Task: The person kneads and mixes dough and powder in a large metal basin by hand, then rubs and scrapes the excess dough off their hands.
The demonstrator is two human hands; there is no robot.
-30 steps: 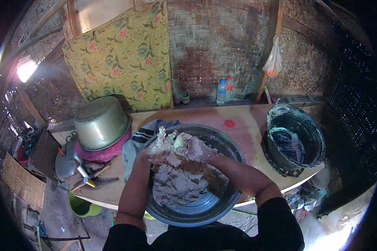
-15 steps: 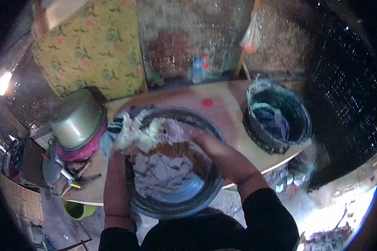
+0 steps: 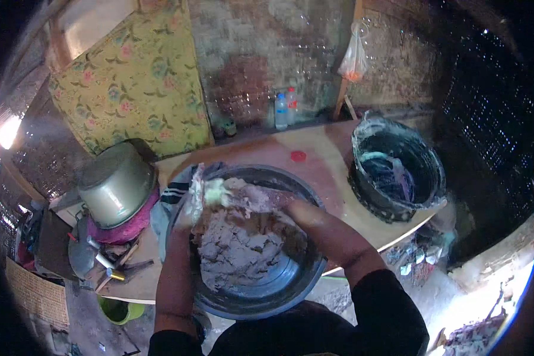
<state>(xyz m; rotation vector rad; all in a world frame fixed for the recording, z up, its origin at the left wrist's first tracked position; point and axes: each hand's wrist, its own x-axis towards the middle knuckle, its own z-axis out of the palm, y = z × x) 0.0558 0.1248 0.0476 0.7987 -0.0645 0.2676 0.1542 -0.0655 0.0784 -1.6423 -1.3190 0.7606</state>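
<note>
A wide dark basin stands at the table's front edge with a mass of greyish, crumbly dough in it. Over the basin's back left part is my left hand, coated in pale dough. Close to its right, my right hand is also thickly coated, with its fingers pointing left toward the other hand. A pale greenish-white lump lies between the two hands. Dough hides the exact pose of the fingers on both hands and whatever they may grip.
A dark, smeared bucket stands at the right of the table. An upturned metal pot rests on pink cloth at the left. Two bottles stand by the wall. A red disc lies behind the basin.
The camera view has swung, so the basin, pot and bucket now appear further left. Both hands stay over the back of the basin, close together.
</note>
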